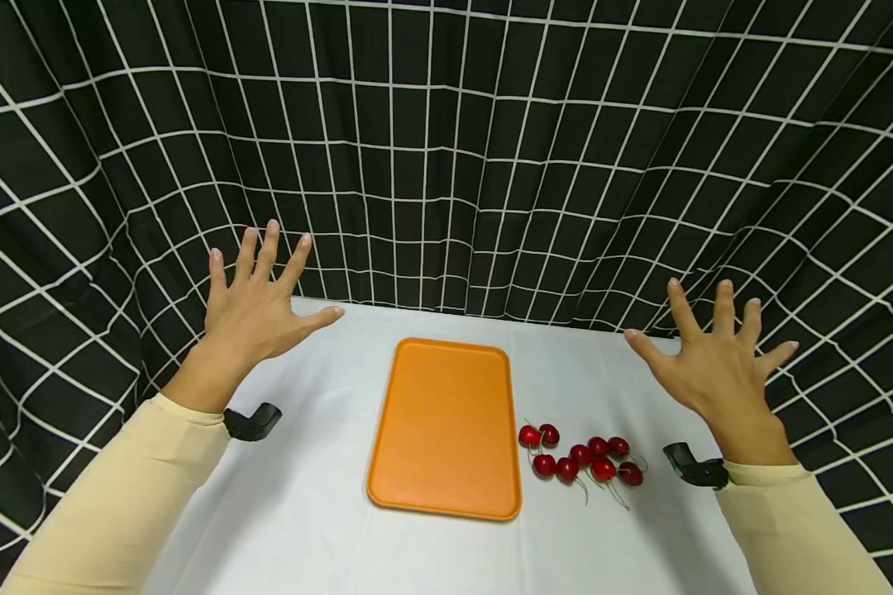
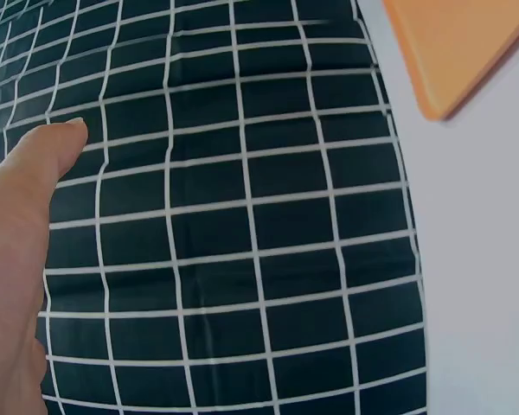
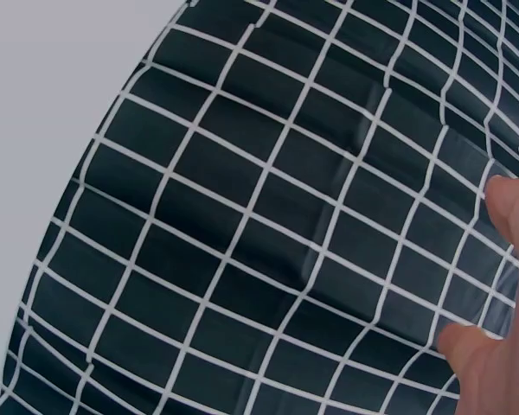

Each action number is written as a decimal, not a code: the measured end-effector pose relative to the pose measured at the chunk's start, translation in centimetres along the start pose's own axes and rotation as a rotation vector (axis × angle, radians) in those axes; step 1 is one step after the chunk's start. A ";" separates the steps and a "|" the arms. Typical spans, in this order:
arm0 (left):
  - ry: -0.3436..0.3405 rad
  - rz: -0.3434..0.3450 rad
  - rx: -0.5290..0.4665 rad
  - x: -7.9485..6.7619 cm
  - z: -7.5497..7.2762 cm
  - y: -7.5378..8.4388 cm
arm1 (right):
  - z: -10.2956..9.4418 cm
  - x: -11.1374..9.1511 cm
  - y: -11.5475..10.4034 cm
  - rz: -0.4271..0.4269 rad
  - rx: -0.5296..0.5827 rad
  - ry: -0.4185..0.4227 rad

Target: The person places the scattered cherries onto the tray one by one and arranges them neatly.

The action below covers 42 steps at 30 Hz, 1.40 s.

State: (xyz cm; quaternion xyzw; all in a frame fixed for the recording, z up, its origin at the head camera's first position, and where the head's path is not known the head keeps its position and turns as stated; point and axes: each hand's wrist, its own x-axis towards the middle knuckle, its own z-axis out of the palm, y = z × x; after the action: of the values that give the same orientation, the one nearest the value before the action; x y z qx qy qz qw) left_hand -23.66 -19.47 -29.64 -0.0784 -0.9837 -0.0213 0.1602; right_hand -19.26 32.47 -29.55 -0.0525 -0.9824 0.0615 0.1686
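Note:
My left hand (image 1: 249, 318) is raised at the left of the head view, its fingers spread wide and nothing in them. On the right, my right hand (image 1: 714, 368) is also lifted with spread, straight fingers and an empty palm. Between them an orange rectangular tray (image 1: 446, 430) lies on the white table. Several dark red cherries (image 1: 567, 469) with green stems are grouped just right of the tray, nearer to the right hand. In the left wrist view a corner of the tray (image 2: 458, 52) shows at the top right.
The white tabletop (image 1: 446, 554) carries the tray and cherries. A black curtain (image 1: 432, 165) with a white grid hangs behind the table and along both sides. A dark wrist camera (image 1: 253, 422) is strapped at the left wrist, another camera (image 1: 694, 467) at the right.

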 end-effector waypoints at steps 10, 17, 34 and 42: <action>0.068 0.115 -0.067 -2.5 2.0 2.2 | -0.4 -0.3 -0.1 -0.020 0.031 0.021; 0.056 0.184 -0.147 -4.5 3.9 3.9 | -0.5 -0.9 0.1 -0.005 0.024 -0.002; -0.189 0.276 -0.364 -10.1 10.2 7.1 | 0.4 -2.1 0.9 -0.001 0.006 -0.033; -0.274 0.291 -0.447 -12.1 12.6 7.6 | 0.7 -2.6 1.2 -0.011 0.007 -0.030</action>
State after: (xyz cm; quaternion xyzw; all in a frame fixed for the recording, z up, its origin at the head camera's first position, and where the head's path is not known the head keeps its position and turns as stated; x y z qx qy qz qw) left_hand -15.04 -12.93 -45.28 -0.2542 -0.9456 -0.2031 0.0061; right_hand -16.96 33.27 -31.26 -0.0455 -0.9848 0.0649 0.1542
